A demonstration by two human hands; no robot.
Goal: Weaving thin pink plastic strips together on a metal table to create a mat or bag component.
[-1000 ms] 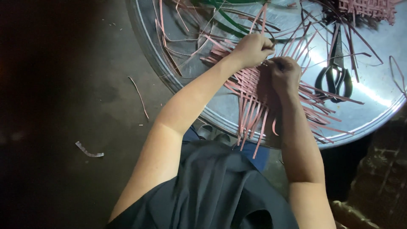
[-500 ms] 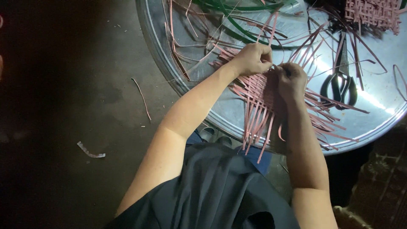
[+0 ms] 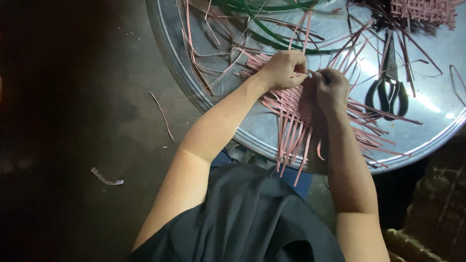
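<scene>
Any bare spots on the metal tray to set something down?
Bare metal on the round tray between its near-left rim and the left hand, and right of the scissors. Crowded: the pink woven strips under the right hand and the loose strips along the far side.

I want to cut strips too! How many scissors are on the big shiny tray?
1. The black-handled scissors lie on the round metal tray, just right of the right hand. More could be hidden under the pink strips.

Both arms reach forward, the left hand (image 3: 284,68) and right hand (image 3: 331,87) meeting, fingers curled in pinch.
</scene>
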